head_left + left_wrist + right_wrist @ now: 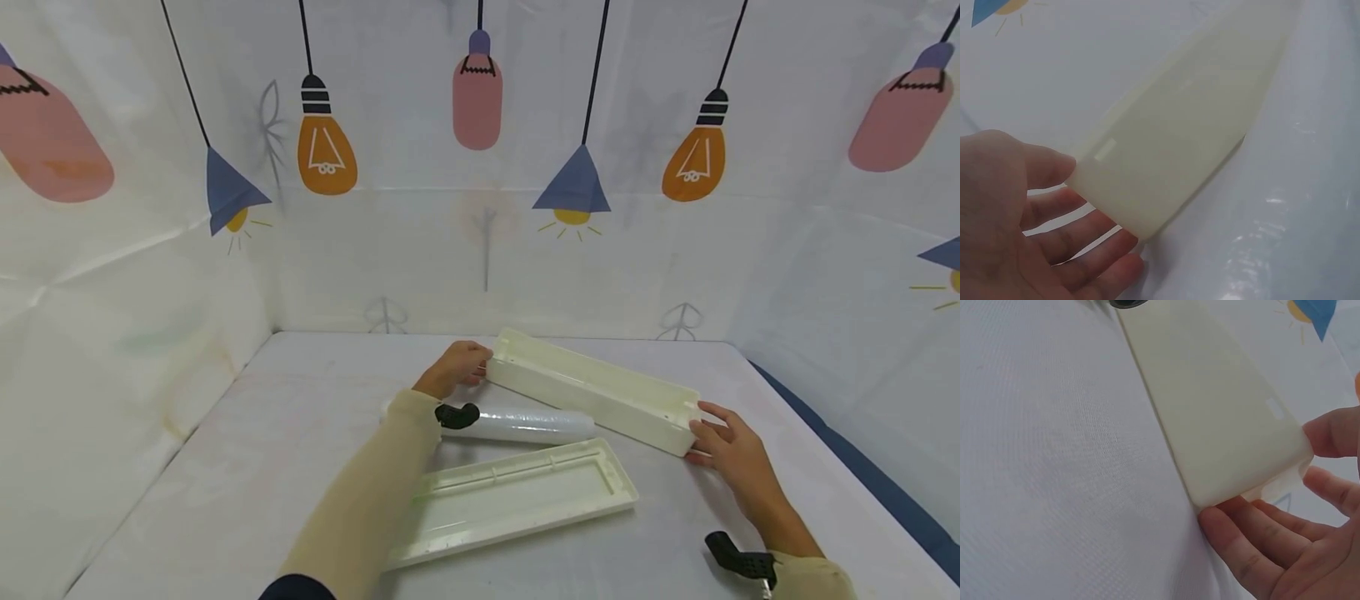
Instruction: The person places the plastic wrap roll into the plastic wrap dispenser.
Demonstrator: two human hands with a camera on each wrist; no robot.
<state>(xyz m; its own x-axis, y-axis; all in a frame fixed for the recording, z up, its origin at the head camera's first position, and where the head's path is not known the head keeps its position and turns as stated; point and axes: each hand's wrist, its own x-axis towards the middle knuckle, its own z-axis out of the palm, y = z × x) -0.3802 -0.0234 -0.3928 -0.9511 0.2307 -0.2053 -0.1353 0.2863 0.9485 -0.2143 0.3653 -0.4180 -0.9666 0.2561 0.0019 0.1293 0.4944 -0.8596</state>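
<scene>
Nearest on the bench (225,500) we note a shallow tray (517,504), hollow side up; just beyond it, a glossy roll (528,423). Behind the roll sits the long box (585,406), open side up: our right hand (738,462) pinches its nearer end, thumb opposite fingers, our left hand (456,367) its farther end. We'd best press evenly, keep both ends level, and avoid nudging the roll.

The head view is bright, its edges stretched by wide-angle distortion, while both wrist views look dimmer and softer — glare flecks the shiny roll (1260,244).
</scene>
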